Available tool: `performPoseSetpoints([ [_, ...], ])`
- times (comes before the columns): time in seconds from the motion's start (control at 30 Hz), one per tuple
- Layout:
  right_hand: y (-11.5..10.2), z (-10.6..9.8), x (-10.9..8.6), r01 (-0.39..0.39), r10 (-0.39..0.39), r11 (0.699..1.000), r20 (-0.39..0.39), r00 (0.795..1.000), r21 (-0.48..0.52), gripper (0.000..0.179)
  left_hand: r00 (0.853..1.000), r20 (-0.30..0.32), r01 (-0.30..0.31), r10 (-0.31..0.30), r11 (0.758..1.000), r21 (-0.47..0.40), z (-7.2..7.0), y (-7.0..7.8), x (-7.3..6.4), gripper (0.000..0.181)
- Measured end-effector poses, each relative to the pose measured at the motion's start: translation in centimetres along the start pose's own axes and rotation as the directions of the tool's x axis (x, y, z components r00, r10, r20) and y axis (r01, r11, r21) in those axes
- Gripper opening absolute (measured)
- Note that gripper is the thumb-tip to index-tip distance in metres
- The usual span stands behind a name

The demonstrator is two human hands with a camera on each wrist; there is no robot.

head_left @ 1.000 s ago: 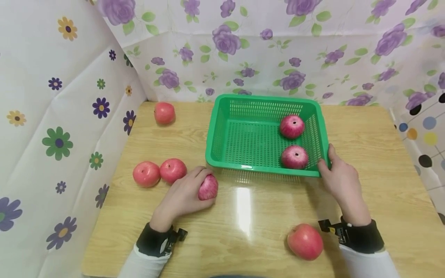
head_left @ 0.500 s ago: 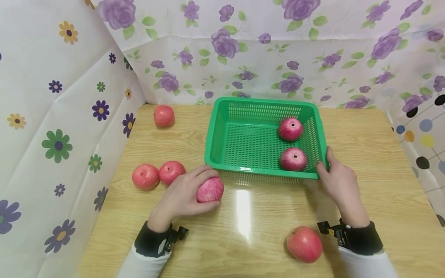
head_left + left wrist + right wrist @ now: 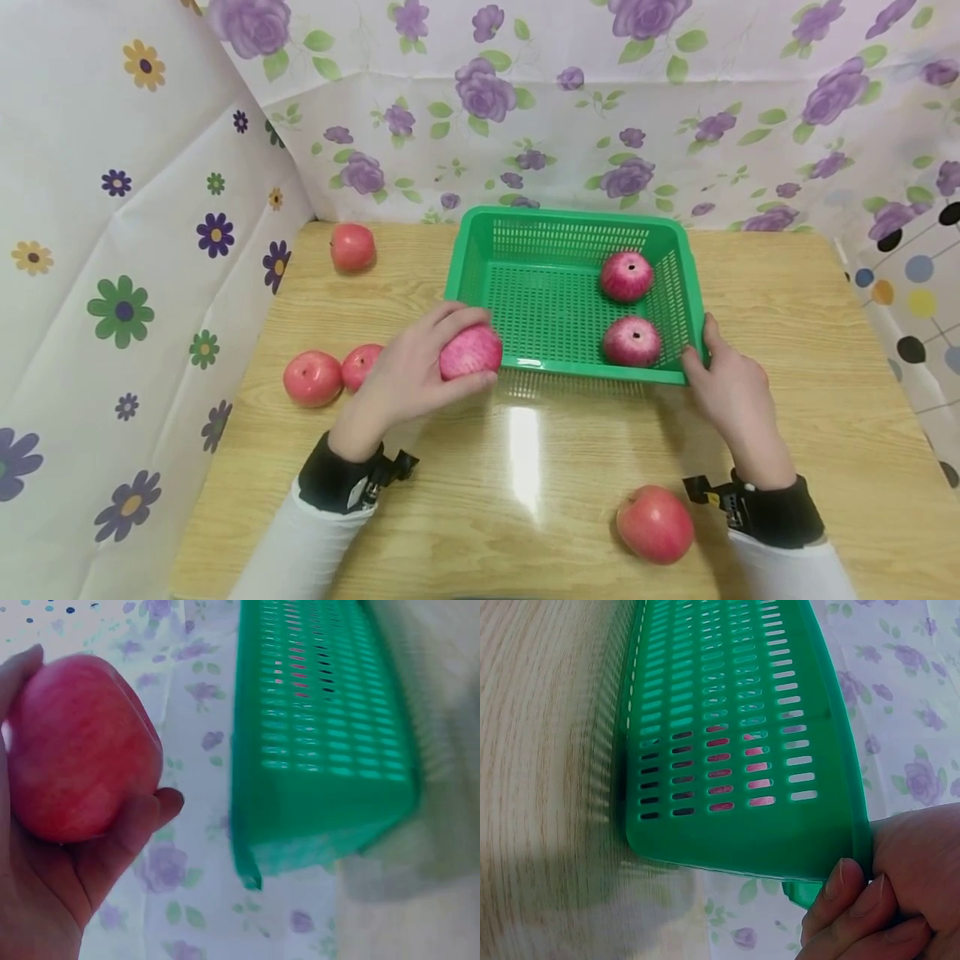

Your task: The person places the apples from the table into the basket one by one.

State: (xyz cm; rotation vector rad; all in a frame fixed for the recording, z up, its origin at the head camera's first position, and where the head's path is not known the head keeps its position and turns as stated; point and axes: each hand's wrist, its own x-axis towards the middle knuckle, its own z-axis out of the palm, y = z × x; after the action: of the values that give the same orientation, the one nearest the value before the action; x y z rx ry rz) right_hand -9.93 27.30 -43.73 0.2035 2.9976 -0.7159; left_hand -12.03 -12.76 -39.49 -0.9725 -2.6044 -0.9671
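My left hand (image 3: 411, 365) grips a streaked pink-red apple (image 3: 471, 352), raised at the near left corner of the green plastic basket (image 3: 540, 215). In the left wrist view the apple (image 3: 82, 750) sits between thumb and fingers, apart from the basket's slotted wall (image 3: 322, 780). My right hand (image 3: 733, 398) holds the basket's rim at its near right corner; in the right wrist view its fingers (image 3: 862, 911) curl under that rim. Inside the basket, at its right end, lie two streaked dark pink fruits, one behind (image 3: 627, 277) and one in front (image 3: 632, 341).
Two red apples lie left of my left hand, one whole in view (image 3: 312, 378), the other partly hidden (image 3: 362, 367). Another apple (image 3: 352, 247) stands at the table's back left. A larger one (image 3: 656, 525) lies at the front right. Flowered sheets (image 3: 420, 108) border the wooden table (image 3: 570, 467).
My left hand has lifted the apple and carried it forward and slightly right, from the table to the basket's near left corner. My right hand has stayed on the rim.
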Motion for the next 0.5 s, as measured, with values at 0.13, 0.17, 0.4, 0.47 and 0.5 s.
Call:
performPoseSetpoints([
  [0.13, 0.1, 0.0, 0.1, -0.003, 0.003, 1.000, -0.002, 1.000, -0.002, 0.068, 0.999, 0.004, 0.038, -0.038, 0.999, 0.003, -0.2, 0.7, 2.2, 0.057],
  [0.17, 0.1, 0.1, 0.1, -0.004, 0.004, 1.000, -0.002, 1.000, -0.002, 0.068, 0.999, 0.008, 0.054, -0.054, 0.999, 0.002, -0.3, 0.9, 2.6, 0.056],
  [0.4, 0.0, 0.1, 0.1, -0.002, 0.002, 1.000, -0.005, 1.000, -0.005, 0.068, 0.990, 0.083, 0.116, -0.112, 0.992, -0.043, 0.4, 1.2, 6.0, 0.063],
  [0.47, 0.1, 0.0, 0.1, -0.003, 0.003, 1.000, -0.004, 1.000, -0.007, 0.068, 0.986, 0.116, 0.124, -0.119, 0.992, -0.035, 0.7, 1.1, 6.9, 0.064],
  [0.5, 0.1, 0.0, 0.1, -0.004, 0.004, 1.000, -0.003, 1.000, -0.009, 0.068, 0.984, 0.130, 0.126, -0.121, 0.992, -0.027, 0.8, 1.1, 7.4, 0.065],
])
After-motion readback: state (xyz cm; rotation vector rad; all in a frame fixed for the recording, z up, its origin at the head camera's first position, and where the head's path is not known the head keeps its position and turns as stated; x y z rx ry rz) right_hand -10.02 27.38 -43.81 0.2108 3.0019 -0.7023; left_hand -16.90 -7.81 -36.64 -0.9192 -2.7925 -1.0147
